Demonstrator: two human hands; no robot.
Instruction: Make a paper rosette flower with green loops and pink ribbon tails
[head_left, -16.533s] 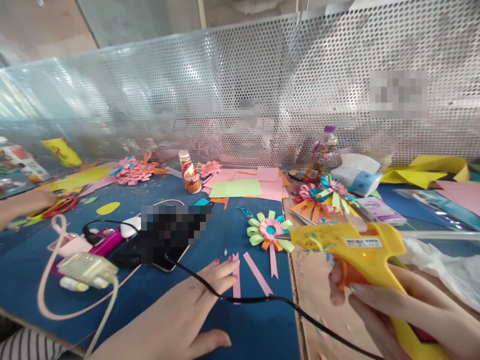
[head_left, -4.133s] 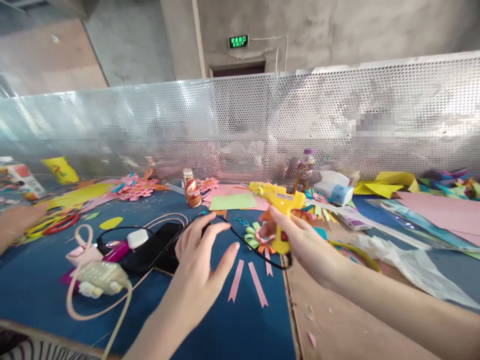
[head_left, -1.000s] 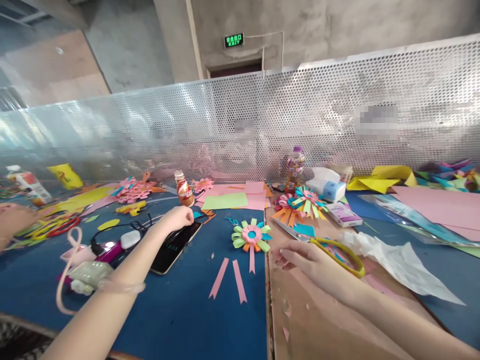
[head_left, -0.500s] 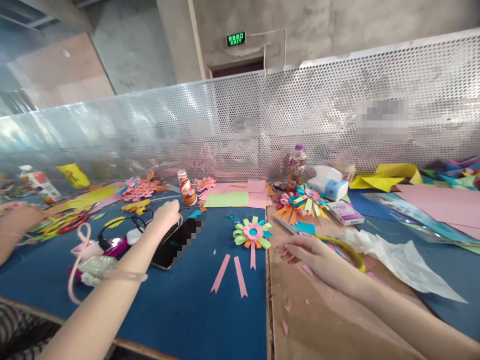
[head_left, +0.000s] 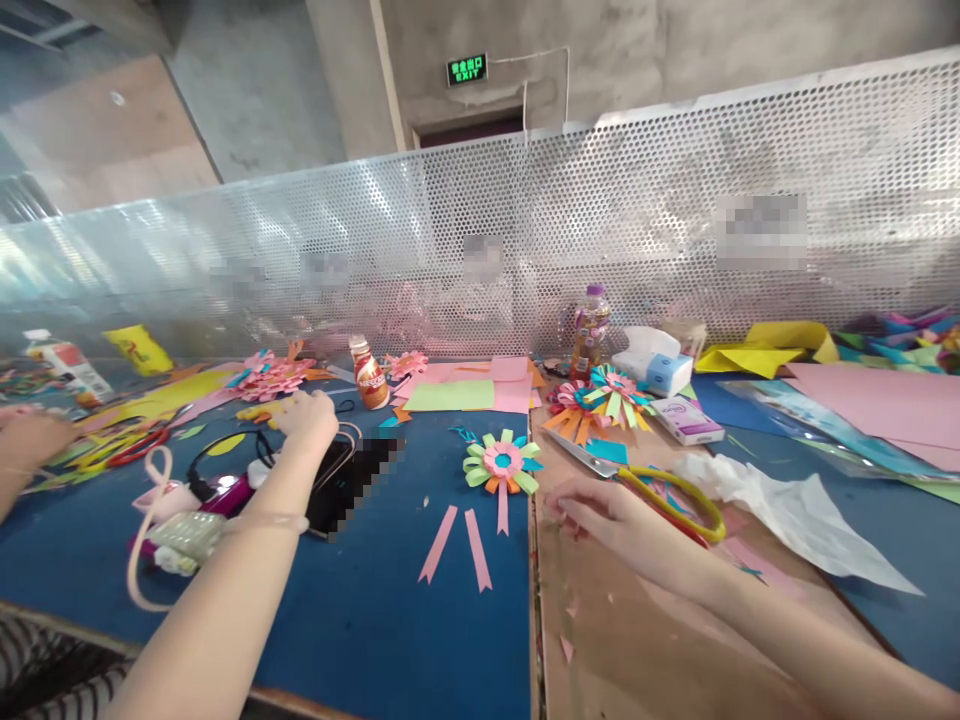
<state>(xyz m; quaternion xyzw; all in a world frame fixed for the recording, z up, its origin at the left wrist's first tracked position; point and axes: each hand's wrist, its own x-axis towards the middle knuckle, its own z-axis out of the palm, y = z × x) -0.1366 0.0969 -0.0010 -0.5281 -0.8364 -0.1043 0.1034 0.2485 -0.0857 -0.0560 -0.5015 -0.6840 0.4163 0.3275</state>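
My left hand reaches over the blue table, its fingers stretched out at a yellow glue gun. The hand partly covers the gun, and I cannot tell whether they touch. Below the wrist lies a black phone. On the brown board rests my right hand, loosely bent, thumb and fingers apart, holding nothing visible. Just beyond it are scissors with yellow handles. Between my hands lies a paper flower rosette with one pink tail. Two notched pink paper strips lie in front of it.
Pink and green paper sheets, a small drink bottle and a purple-capped bottle stand along the perforated metal screen. Crumpled white tissue lies right. Another person's hand is at far left, near red-handled scissors.
My left hand has moved left from beside the phone to the yellow glue gun, its fingers opening out. My right hand has stayed nearly still. The view has shifted slightly.
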